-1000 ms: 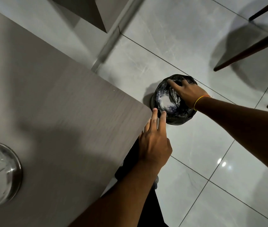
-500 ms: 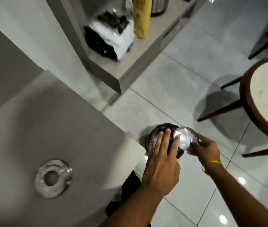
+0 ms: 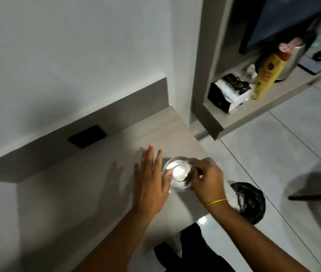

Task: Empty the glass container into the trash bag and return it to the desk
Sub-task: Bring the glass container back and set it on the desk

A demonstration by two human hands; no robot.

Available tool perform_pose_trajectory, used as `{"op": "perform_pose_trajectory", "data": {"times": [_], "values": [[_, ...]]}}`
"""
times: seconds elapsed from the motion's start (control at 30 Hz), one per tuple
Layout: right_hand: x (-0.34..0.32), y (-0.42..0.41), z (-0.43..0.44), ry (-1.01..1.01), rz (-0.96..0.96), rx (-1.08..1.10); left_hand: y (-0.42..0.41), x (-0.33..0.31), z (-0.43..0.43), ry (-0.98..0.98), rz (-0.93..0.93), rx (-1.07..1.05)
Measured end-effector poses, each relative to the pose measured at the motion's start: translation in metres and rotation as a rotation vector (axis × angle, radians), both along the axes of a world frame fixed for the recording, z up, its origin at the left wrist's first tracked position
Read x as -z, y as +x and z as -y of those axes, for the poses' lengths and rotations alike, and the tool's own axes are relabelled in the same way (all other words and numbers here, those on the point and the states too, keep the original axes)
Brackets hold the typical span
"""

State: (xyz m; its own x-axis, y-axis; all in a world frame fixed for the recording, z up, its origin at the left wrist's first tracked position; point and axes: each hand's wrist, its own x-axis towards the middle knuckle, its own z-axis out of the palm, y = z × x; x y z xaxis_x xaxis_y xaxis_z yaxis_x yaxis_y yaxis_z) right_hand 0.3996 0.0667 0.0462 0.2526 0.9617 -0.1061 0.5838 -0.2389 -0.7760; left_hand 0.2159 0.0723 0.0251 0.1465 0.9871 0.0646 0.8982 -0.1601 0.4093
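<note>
A small clear glass container (image 3: 177, 172) is over the right end of the wood-grain desk (image 3: 77, 193); whether it touches the surface I cannot tell. My right hand (image 3: 206, 179), with a yellow band on the wrist, grips its right side. My left hand (image 3: 151, 181) is flat with fingers spread, just left of the glass, its thumb against the glass wall. The black trash bag (image 3: 251, 203) stands on the floor beyond the desk's right corner, white waste showing inside it.
A low shelf (image 3: 253, 112) to the right holds a yellow bottle (image 3: 265, 75), a black-and-white packet (image 3: 228, 93) and a phone. A black outlet plate (image 3: 87, 136) is set in the desk's back panel. A dark chair leg (image 3: 314, 198) crosses the tiled floor at far right.
My right hand lifted the glass container from over the trash bag up to the desk. My left hand moved from the desk corner to beside the glass. The view tilted up.
</note>
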Motion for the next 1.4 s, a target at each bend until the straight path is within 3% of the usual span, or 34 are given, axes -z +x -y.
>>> {"op": "perform_pose_trajectory", "data": {"times": [0.17,0.27,0.33,0.43,0.7,0.83,1.0,1.23,1.4], "values": [[0.023,-0.091,-0.020,-0.173,0.122,-0.389,-0.093,0.037,0.053,-0.072,-0.075,-0.290],[0.042,-0.124,-0.025,-0.171,0.265,-0.571,-0.119,0.061,0.086,-0.167,-0.090,-0.414],[0.056,-0.140,-0.028,-0.141,0.355,-0.636,-0.127,0.075,0.106,-0.245,-0.085,-0.454],[0.064,-0.153,-0.032,-0.258,0.446,-0.728,-0.132,0.093,0.125,-0.306,-0.090,-0.461],[0.073,-0.155,-0.036,-0.273,0.447,-0.775,-0.129,0.128,0.135,-0.254,-0.185,-0.470],[0.067,-0.131,-0.033,-0.117,0.443,-0.745,-0.128,0.129,0.135,-0.230,-0.206,-0.477],[0.061,-0.097,-0.020,-0.318,0.628,-0.877,-0.129,0.134,0.136,-0.192,-0.228,-0.485],[0.070,-0.084,-0.018,-0.296,0.724,-0.996,-0.128,0.135,0.135,-0.174,-0.244,-0.495],[0.063,-0.088,-0.027,-0.296,0.746,-0.965,-0.128,0.137,0.136,-0.149,-0.235,-0.496]]}}
